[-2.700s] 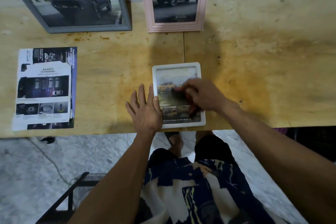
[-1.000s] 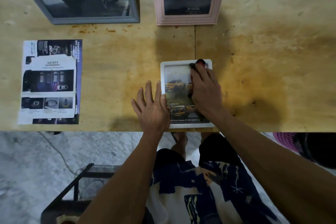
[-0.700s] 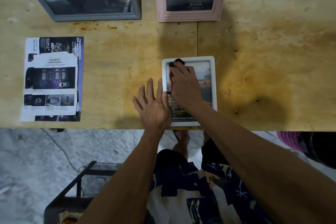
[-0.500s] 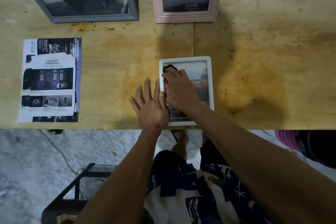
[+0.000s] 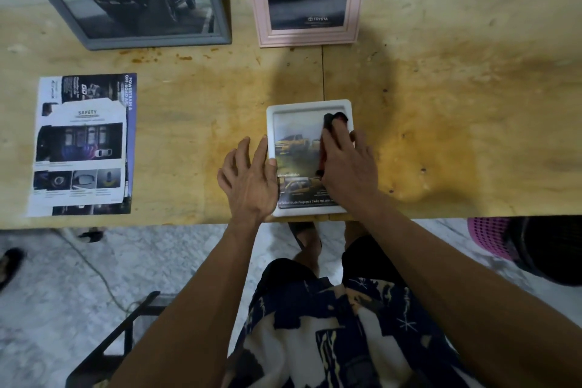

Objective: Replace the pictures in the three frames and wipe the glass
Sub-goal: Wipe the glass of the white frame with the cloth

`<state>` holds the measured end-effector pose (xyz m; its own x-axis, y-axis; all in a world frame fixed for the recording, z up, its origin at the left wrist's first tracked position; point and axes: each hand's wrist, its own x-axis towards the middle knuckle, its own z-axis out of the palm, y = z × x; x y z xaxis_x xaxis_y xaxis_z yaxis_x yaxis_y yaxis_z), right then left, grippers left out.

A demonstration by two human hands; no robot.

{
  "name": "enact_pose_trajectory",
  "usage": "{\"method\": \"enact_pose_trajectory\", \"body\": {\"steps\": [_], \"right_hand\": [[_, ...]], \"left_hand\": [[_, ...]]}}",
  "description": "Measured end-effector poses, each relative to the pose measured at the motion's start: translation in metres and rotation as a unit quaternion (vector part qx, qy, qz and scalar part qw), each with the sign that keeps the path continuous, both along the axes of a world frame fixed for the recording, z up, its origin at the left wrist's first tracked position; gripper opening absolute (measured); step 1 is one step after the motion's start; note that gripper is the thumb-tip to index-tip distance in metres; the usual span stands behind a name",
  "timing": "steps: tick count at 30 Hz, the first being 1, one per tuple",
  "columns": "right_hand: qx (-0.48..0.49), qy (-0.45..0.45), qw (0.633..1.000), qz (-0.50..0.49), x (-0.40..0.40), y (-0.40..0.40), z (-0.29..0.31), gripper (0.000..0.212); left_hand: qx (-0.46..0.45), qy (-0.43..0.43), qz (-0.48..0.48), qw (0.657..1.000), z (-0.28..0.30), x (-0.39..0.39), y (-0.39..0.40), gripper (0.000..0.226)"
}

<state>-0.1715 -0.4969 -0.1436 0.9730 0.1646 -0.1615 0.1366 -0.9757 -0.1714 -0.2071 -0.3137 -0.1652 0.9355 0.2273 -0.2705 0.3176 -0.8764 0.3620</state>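
Note:
A small white frame (image 5: 308,105) with a yellow-truck picture lies flat at the table's near edge. My left hand (image 5: 248,176) rests flat beside it, fingers straight, thumb on the frame's left border. My right hand (image 5: 349,164) presses a dark cloth with a red edge (image 5: 333,118) onto the right side of the glass. A grey frame (image 5: 157,41) and a pink frame (image 5: 307,36), each showing a dark pickup, lean against the wall at the back.
Loose brochure pages (image 5: 83,145) lie on the wooden table (image 5: 456,104) at the left. A dark metal stool frame (image 5: 126,334) stands on the floor below. A pink basket (image 5: 489,236) sits under the table's right end.
My right hand with the cloth has slid from the glass's left side across to its upper right corner. My left hand has stayed at the frame's left border.

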Motion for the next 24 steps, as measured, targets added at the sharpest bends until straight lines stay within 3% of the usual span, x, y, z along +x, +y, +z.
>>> {"method": "enact_pose_trajectory", "body": {"steps": [6,9,12,15,17,20,22,24], "right_hand": [[0.086,0.051,0.995,-0.03,-0.014,0.035,-0.006,0.073],[0.147,0.03,0.988,0.026,-0.022,0.057,-0.001,0.055],[0.229,0.043,0.972,0.007,-0.041,0.07,0.003,0.042],[0.224,-0.002,0.974,0.038,-0.052,0.065,0.009,0.044],[0.192,-0.04,0.974,0.11,-0.054,0.056,0.009,0.045],[0.156,0.034,0.982,0.104,-0.055,0.047,0.004,0.035],[0.146,0.029,0.986,0.08,-0.058,0.036,0.002,0.025],[0.115,0.033,0.99,0.078,-0.058,0.017,0.001,0.029]], "left_hand": [[-0.011,0.026,0.007,1.0,0.003,0.006,0.004,0.041],[-0.016,0.035,0.007,0.999,0.005,0.007,0.004,0.041],[-0.019,0.047,0.014,0.999,0.006,0.008,0.003,0.042],[-0.009,0.038,0.016,0.999,0.004,0.007,0.002,0.041],[-0.002,0.032,0.014,0.999,0.003,0.007,0.002,0.041],[0.017,0.017,0.004,1.0,0.002,0.004,0.0,0.042],[0.028,0.005,-0.005,1.0,0.002,0.002,0.0,0.044],[0.034,-0.003,-0.01,0.999,0.0,0.001,0.0,0.045]]}}
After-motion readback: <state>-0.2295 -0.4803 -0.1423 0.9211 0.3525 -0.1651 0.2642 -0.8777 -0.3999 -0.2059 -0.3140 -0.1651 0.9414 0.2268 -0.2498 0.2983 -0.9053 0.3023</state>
